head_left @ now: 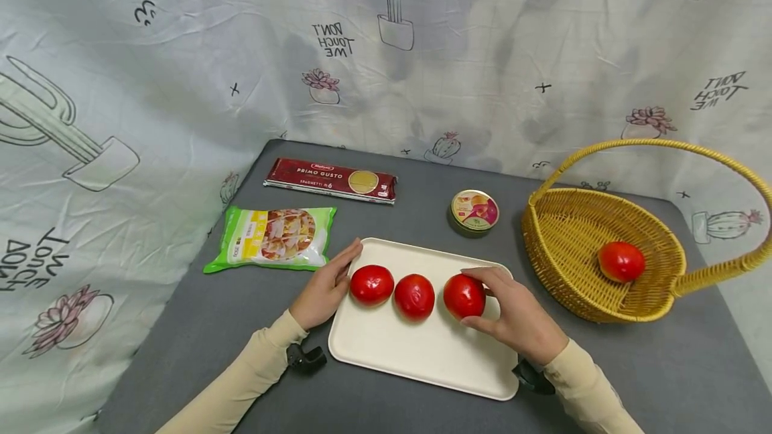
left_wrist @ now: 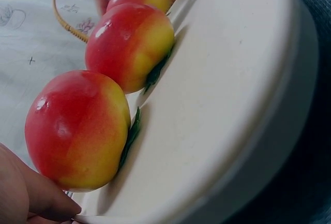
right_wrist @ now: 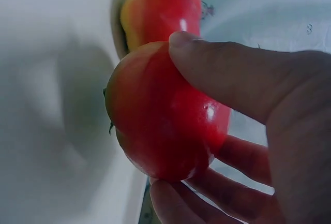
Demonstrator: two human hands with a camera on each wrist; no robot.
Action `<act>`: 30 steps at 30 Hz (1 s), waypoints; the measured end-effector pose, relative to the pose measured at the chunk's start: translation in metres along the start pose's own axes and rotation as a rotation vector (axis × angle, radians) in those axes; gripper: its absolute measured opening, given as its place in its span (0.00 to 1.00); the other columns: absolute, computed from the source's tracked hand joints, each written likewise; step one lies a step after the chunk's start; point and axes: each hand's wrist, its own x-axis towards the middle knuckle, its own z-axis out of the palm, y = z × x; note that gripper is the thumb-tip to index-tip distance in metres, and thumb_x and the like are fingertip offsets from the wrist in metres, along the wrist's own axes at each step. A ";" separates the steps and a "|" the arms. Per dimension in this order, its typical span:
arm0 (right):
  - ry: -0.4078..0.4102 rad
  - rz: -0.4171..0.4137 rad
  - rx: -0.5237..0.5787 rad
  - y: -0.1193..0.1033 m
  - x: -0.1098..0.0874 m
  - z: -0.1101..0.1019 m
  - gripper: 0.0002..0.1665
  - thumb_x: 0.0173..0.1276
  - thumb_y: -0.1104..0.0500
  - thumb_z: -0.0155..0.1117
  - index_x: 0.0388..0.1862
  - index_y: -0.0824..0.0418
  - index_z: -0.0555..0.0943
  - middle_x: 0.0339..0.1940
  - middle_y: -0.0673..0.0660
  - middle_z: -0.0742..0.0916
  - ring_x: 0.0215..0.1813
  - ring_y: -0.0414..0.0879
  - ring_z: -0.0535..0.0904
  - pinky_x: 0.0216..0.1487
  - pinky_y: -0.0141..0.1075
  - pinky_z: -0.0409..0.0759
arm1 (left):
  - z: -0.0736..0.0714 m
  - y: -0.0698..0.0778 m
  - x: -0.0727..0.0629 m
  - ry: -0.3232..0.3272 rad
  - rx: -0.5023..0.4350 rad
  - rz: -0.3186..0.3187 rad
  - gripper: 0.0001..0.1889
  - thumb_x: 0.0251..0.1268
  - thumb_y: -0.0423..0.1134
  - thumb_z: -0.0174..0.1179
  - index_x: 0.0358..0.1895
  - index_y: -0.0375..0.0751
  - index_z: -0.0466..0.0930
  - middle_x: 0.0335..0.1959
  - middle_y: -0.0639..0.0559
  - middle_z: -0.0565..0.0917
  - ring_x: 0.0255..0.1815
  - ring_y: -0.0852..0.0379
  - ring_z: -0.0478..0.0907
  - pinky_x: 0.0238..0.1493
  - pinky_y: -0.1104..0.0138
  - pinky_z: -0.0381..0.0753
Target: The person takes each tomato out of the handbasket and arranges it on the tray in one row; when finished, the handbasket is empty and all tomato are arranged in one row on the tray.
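Observation:
A cream rectangular tray [head_left: 416, 353] lies on the grey table with three red tomatoes along it. My left hand [head_left: 321, 293] holds the tray's left rim, beside the left tomato [head_left: 371, 285]; in the left wrist view a fingertip lies at that rim. The middle tomato [head_left: 414, 297] stands untouched. My right hand [head_left: 519, 317] grips the right tomato [head_left: 464, 297] between thumb and fingers over the tray's right half. In the right wrist view this tomato [right_wrist: 160, 115] appears slightly raised, its shadow on the tray. Yellow undersides and green leaves show on the tomatoes in the left wrist view.
A yellow wicker basket [head_left: 543, 246] with a tall handle stands at right, one tomato [head_left: 621, 262] inside. Behind the tray are a round tin [head_left: 474, 211] and a red spaghetti packet [head_left: 330, 181]. A green food bag [head_left: 274, 238] lies at left; a patterned curtain [head_left: 422, 86] hangs behind.

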 end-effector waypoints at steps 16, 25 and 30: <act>-0.001 0.004 0.005 -0.004 -0.009 0.022 0.45 0.50 0.58 0.91 0.67 0.62 0.80 0.59 0.51 0.86 0.55 0.46 0.85 0.52 0.43 0.90 | 0.001 0.001 -0.001 -0.006 0.001 -0.009 0.31 0.76 0.17 0.50 0.80 0.25 0.61 0.84 0.34 0.58 0.84 0.38 0.55 0.77 0.54 0.62; 0.031 0.006 -0.120 -0.008 -0.009 0.010 0.47 0.51 0.51 0.91 0.68 0.60 0.80 0.63 0.52 0.86 0.63 0.51 0.83 0.57 0.52 0.88 | 0.001 0.001 -0.002 -0.005 -0.004 0.006 0.31 0.76 0.17 0.50 0.80 0.24 0.61 0.84 0.33 0.58 0.84 0.38 0.55 0.77 0.53 0.63; 0.088 0.023 -0.102 -0.005 -0.004 -0.018 0.45 0.52 0.57 0.90 0.68 0.62 0.80 0.61 0.55 0.87 0.58 0.54 0.85 0.52 0.53 0.89 | 0.001 0.000 -0.001 -0.002 -0.001 0.007 0.30 0.76 0.17 0.50 0.80 0.24 0.61 0.84 0.33 0.58 0.84 0.38 0.55 0.77 0.53 0.62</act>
